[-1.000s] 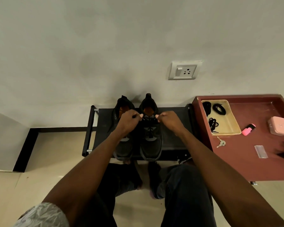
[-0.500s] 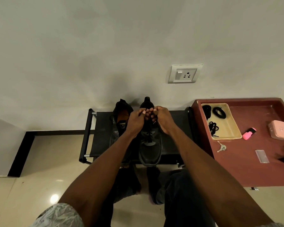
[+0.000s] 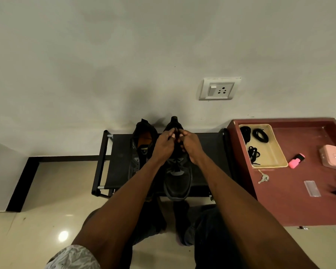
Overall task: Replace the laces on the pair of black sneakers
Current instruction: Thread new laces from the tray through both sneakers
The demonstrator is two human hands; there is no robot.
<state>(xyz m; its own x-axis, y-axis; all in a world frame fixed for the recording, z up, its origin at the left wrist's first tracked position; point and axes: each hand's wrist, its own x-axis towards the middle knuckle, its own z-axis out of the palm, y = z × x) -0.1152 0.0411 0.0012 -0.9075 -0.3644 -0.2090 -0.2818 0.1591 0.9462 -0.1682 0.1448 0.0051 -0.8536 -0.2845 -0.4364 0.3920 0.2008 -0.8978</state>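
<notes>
pinching lace ends at the collar of the right sneaker point(image 3: 177, 179), our left hand point(image 3: 164, 145) and right hand point(image 3: 190, 145) sit knuckle to knuckle, likely tying off. left sneaker point(image 3: 142, 150) just beside, both on the rack point(image 3: 120, 162), heels to the wall. spare laces point(image 3: 261, 134) in the tray point(image 3: 279, 154); open room toward us only.

black sneakers point(image 3: 176, 177) with orange insole, black shoe rack point(image 3: 122, 164), dark red table point(image 3: 299, 206), beige tray point(image 3: 275, 152) with black laces point(image 3: 261, 135), pink highlighter point(image 3: 296, 161), pale pink box point(image 3: 333, 156), grey-white patterned sleeve point(image 3: 74, 257)
</notes>
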